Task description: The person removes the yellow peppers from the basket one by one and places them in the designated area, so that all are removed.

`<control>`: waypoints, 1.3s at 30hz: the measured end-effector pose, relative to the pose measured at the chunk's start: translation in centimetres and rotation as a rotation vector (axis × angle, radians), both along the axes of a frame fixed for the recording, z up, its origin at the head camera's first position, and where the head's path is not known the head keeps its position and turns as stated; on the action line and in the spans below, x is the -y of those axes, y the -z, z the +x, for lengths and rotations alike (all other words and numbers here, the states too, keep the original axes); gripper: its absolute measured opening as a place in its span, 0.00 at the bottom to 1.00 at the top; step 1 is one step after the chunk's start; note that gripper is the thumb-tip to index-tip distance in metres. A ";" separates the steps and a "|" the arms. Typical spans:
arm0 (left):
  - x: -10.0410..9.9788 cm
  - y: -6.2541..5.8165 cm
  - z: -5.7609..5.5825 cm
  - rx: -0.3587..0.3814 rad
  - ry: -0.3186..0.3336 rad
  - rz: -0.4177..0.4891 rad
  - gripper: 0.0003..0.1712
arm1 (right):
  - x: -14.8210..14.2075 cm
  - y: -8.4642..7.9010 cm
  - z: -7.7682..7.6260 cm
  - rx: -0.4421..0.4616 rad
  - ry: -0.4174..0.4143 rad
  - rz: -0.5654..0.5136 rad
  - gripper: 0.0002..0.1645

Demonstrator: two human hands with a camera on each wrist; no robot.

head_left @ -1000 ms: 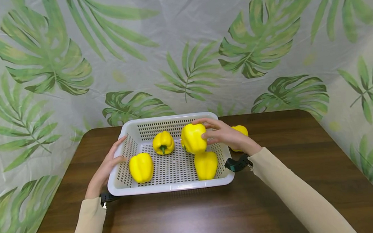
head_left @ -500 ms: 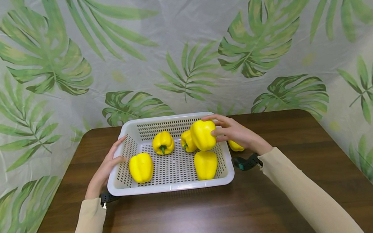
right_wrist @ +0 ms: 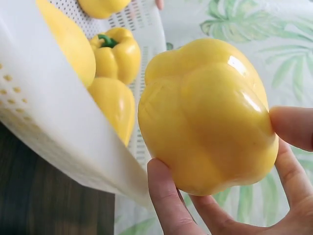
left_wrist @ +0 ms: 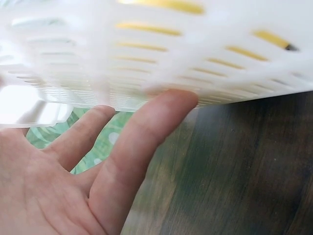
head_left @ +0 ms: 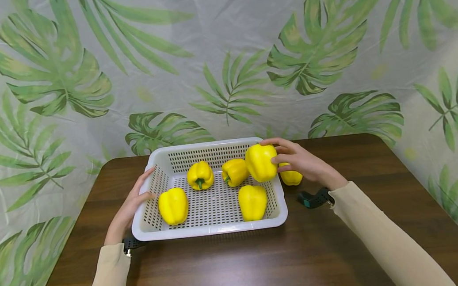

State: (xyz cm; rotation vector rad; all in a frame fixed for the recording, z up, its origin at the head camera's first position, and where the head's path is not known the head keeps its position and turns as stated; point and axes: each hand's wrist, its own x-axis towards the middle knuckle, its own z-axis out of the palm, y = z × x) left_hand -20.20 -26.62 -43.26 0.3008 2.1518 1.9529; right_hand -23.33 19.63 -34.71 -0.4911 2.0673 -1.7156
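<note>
In the head view, my right hand (head_left: 300, 160) grips a yellow bell pepper (head_left: 261, 162) above the right rim of a white slotted basket (head_left: 207, 230). The right wrist view shows this pepper (right_wrist: 205, 117) between thumb and fingertips, raised beside the basket wall (right_wrist: 63, 93). My left hand (head_left: 131, 205) rests against the basket's left side, with extended fingers and thumb touching the wall (left_wrist: 98, 49) in the left wrist view. Several yellow bell peppers lie inside: one at the left (head_left: 173, 206), one at the back (head_left: 200, 175), and a pepper (head_left: 236, 172) behind another pepper (head_left: 253, 202) on the right.
Another yellow bell pepper (head_left: 291, 178) sits on the brown wooden table (head_left: 237, 266) just outside the basket's right end, partly covered by the right hand. A leaf-patterned curtain (head_left: 229, 36) hangs behind the table's far edge.
My right hand has carried the held bell pepper to the right, from over the basket's interior to its right rim, uncovering the pepper behind it. The left hand and basket have stayed put.
</note>
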 end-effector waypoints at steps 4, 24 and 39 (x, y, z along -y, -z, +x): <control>0.0 0.0 0.0 0.000 0.001 0.000 0.42 | -0.7 0.0 0.1 0.000 0.015 -0.007 0.33; 0.1 0.0 0.0 -0.003 -0.008 -0.021 0.42 | -4.7 0.7 0.5 -0.015 0.084 0.000 0.31; 0.0 0.1 0.0 -0.015 -0.003 -0.011 0.42 | -7.6 2.2 0.9 -0.034 0.122 0.001 0.29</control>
